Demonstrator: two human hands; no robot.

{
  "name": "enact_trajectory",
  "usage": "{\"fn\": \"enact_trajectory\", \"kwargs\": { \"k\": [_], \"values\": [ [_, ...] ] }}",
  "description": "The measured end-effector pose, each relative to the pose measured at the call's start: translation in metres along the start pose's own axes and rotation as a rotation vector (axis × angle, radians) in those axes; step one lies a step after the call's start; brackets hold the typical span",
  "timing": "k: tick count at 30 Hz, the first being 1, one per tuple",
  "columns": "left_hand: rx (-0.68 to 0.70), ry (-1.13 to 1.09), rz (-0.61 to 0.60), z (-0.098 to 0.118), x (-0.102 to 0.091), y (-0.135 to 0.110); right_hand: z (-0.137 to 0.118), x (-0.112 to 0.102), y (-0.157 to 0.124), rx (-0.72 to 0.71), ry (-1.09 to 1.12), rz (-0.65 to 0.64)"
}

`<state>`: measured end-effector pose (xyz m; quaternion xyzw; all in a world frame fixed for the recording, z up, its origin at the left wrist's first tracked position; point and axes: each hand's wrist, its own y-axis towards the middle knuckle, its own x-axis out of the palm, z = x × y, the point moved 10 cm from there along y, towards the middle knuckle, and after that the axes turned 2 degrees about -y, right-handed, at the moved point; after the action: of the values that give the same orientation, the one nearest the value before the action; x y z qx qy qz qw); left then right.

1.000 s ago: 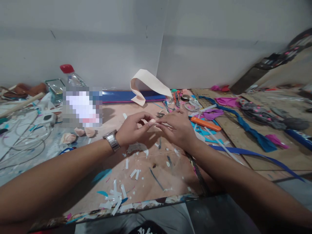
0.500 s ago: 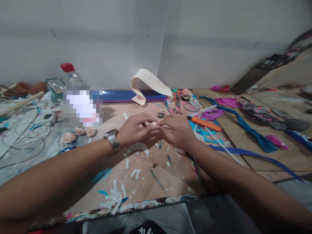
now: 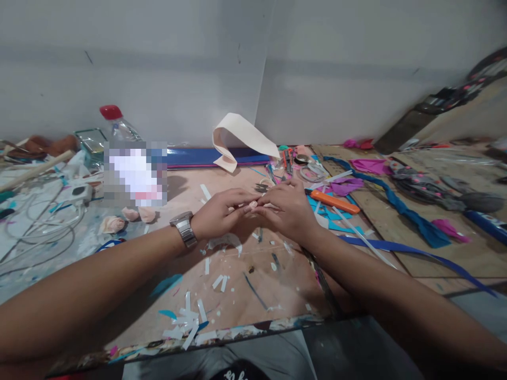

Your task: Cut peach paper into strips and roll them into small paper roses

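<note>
Between my fingertips sits a small peach rosette (image 3: 253, 204), like a tiny rolled flower bud. My left hand (image 3: 219, 214), with a metal watch (image 3: 184, 229) on its wrist, pinches it from the left. From the other side, the thumb and fingers of my right hand (image 3: 291, 210) close on it too. Both hands hover over the worktable (image 3: 237, 285). Several similar peach fabric flowers (image 3: 113, 225) lie to the left. A curled cream strip (image 3: 243, 129) stands behind the hands. Just beyond my right hand are scissors (image 3: 262, 187), partly hidden, and an orange cutter (image 3: 335, 201).
A red-capped bottle (image 3: 111, 112) stands back left, beside a blurred-out bright patch. White cables (image 3: 39, 216) tangle at far left. Paper scraps (image 3: 190, 319) litter the front edge. At right, blue ribbon (image 3: 396, 198) and pink pieces lie on a brown board (image 3: 415, 258).
My fingers have shifted slightly around the rosette, and more of its curled face shows now. Both hands stay in nearly the same place.
</note>
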<state>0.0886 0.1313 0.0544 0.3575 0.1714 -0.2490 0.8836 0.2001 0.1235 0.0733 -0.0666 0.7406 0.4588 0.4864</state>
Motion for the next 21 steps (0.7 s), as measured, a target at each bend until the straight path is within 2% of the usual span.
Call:
{"fn": "enact_trajectory", "kwargs": {
  "k": [5, 10, 21],
  "values": [
    [-0.047, -0.078, -0.043, -0.001, 0.004, 0.000, -0.001, -0.001, 0.001, 0.019, 0.003, -0.011],
    [-0.139, -0.174, -0.014, -0.007, 0.003, 0.001, -0.001, -0.001, 0.001, 0.013, -0.020, -0.018],
    [-0.204, -0.114, 0.022, -0.017, 0.002, -0.003, 0.000, 0.002, 0.001, 0.017, -0.013, -0.042]
  ]
}}
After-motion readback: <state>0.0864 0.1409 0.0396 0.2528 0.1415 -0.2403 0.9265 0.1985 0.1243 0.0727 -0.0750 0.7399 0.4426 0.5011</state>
